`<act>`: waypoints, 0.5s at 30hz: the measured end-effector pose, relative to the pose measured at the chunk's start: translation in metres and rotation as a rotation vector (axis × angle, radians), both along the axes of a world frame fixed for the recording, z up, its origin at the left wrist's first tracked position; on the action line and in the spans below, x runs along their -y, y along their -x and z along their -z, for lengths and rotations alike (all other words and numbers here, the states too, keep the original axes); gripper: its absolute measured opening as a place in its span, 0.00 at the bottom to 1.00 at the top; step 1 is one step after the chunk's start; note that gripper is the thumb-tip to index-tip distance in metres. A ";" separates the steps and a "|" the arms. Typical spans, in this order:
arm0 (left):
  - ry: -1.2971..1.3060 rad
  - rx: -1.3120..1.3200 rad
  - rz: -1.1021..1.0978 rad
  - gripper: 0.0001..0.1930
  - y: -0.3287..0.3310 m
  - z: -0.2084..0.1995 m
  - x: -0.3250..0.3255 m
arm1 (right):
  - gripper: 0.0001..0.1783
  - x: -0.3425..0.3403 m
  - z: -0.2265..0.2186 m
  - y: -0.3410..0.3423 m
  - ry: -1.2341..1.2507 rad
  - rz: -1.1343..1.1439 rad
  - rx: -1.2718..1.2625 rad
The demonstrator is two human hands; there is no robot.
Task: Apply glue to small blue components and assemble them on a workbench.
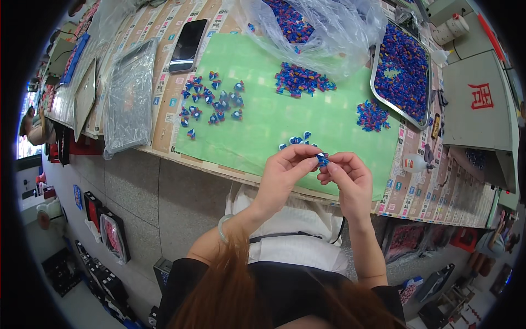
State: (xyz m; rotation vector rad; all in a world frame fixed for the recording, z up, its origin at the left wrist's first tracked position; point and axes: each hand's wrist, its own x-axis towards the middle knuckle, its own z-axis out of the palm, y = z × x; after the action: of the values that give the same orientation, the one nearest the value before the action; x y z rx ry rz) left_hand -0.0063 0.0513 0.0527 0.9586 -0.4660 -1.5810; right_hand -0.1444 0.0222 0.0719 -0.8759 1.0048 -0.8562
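Both hands meet above the near edge of a green mat (pixel 274 126). My left hand (pixel 285 170) and my right hand (pixel 345 172) pinch one small blue toy piece (pixel 322 159) between their fingertips. Just beyond the fingers lie a few more blue pieces (pixel 298 141) on the mat. Farther left, several finished-looking blue pieces (pixel 211 98) are spread out. A heap of blue and red parts (pixel 301 79) lies in the middle, and a smaller heap (pixel 372 115) to the right.
A metal tray (pixel 378 90) full of blue parts stands at the right. A clear plastic bag (pixel 323 27) of parts lies behind the mat. A black phone (pixel 187 45) and an empty tray in plastic (pixel 129 93) are at the left. A small white bottle (pixel 413 163) lies near the table's edge.
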 end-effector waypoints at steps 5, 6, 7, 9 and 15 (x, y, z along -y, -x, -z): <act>0.023 0.135 0.001 0.08 0.002 -0.006 -0.001 | 0.04 -0.006 0.001 -0.001 0.094 0.038 -0.070; 0.030 0.176 0.001 0.08 0.001 -0.007 -0.002 | 0.04 -0.007 0.000 -0.001 0.157 0.034 -0.144; 0.031 0.176 0.002 0.08 0.001 -0.008 -0.002 | 0.04 -0.007 0.001 0.001 0.157 0.036 -0.144; 0.061 0.243 -0.001 0.07 0.002 -0.009 -0.004 | 0.03 -0.006 0.005 0.005 0.039 0.016 0.028; 0.191 0.434 0.039 0.07 -0.003 -0.005 -0.006 | 0.02 -0.010 0.001 0.003 0.189 0.011 -0.129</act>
State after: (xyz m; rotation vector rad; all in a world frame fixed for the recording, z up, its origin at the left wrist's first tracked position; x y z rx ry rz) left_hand -0.0035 0.0570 0.0575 1.1503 -0.9249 -1.3304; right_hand -0.1469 0.0324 0.0713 -1.0987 1.0531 -0.9238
